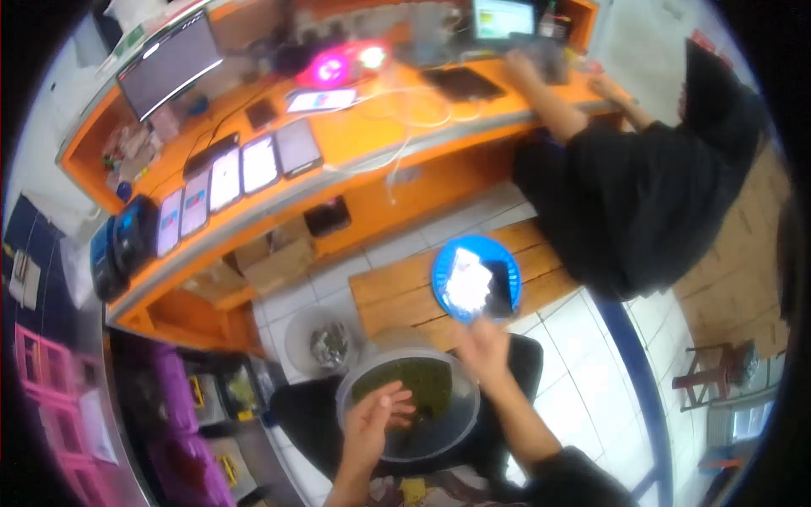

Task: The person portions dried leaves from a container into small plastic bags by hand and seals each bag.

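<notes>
No readable lettering or numbers.

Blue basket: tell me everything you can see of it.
The basket is round, shallow and bright blue, apparently plastic, with what looks like a slotted wall. It sits upright on the wooden bench. Inside lie a white pile, too glaring to make out, and, beside it on the image's right, a dark flat item. The right hand is at its near edge, blurred; whether it touches the rim, I can't tell.
</notes>
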